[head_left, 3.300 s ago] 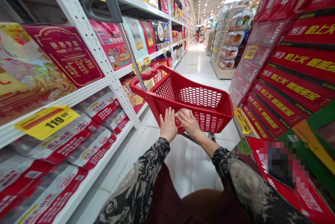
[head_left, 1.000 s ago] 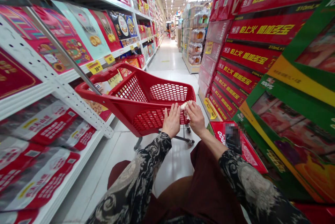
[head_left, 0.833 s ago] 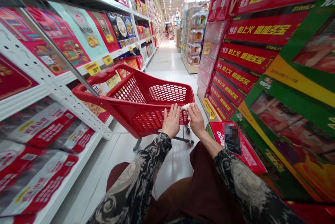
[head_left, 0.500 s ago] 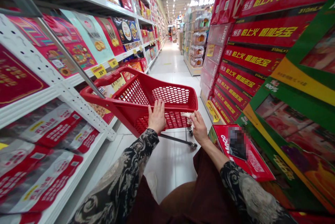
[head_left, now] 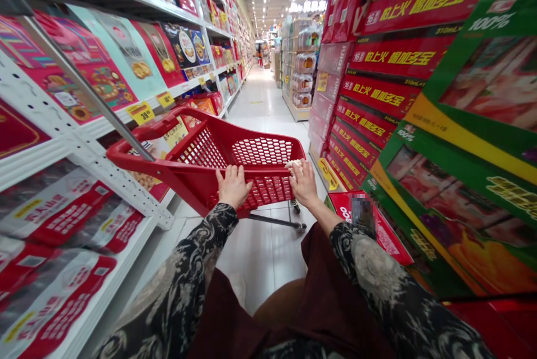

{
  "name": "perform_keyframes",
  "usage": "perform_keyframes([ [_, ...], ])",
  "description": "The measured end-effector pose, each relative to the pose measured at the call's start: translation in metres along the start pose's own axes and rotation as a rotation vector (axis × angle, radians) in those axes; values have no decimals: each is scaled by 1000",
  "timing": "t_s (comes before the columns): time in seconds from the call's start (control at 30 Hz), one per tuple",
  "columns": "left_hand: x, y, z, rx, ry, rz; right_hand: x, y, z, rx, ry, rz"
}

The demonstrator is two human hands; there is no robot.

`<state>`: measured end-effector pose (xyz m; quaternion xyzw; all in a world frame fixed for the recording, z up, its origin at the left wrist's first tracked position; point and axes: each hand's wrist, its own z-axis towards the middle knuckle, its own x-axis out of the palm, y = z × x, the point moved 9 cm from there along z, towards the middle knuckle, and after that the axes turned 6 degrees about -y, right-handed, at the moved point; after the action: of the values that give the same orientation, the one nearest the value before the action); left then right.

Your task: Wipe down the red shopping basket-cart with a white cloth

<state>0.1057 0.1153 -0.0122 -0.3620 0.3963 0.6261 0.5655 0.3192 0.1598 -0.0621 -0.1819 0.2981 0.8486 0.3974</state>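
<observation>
White cloth (head_left: 293, 164) at cart's (head_left: 180, 180) near rim, toward the far end. Right hand (head_left: 304, 184): fingers bent, clamped on cloth. Left hand (head_left: 234, 188): on same rim, thumb apart, fingers slightly spread. Step in hand, as judged: cloth worked against rim. Any slide along it calls for light, even pressure, cart steadied. Shelf (head_left: 81, 143) left; cartons (head_left: 388, 93) right.

The right hand (head_left: 304, 184) partly hides the white cloth (head_left: 293, 164).
</observation>
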Motion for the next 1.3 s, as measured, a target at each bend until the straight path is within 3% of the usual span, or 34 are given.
perform_keyframes([
  [0.13,-3,-7,-8,-3,-13,-2,0,7,11,15,8,-2],
  [0.33,-7,-16,-22,20,-2,0,21,72,14,-206,147,34],
  [0.4,-10,-19,-26,37,-15,0,19,80,15,-213,143,55],
  [0.6,-15,-26,-36,45,-27,18,-6,41,3,-64,92,-95],
  [0.77,-16,-33,-39,40,32,27,-22,15,-9,-5,-50,-107],
  [0.83,-18,-34,-39,17,43,25,-20,23,-11,-13,-75,-70],
  [0.93,-22,-35,-40,-28,52,2,-11,60,-12,-128,-58,63],
  [1.0,-28,-39,-39,-35,10,-55,-4,86,-12,-212,-16,168],
  [1.07,-39,-54,-36,43,-69,-142,-1,98,-13,-217,24,243],
  [1.2,-46,-93,-33,271,-100,-267,-3,83,-19,-114,115,266],
  [1.3,-40,-95,-27,174,-90,-283,-16,64,-28,-84,106,209],
])
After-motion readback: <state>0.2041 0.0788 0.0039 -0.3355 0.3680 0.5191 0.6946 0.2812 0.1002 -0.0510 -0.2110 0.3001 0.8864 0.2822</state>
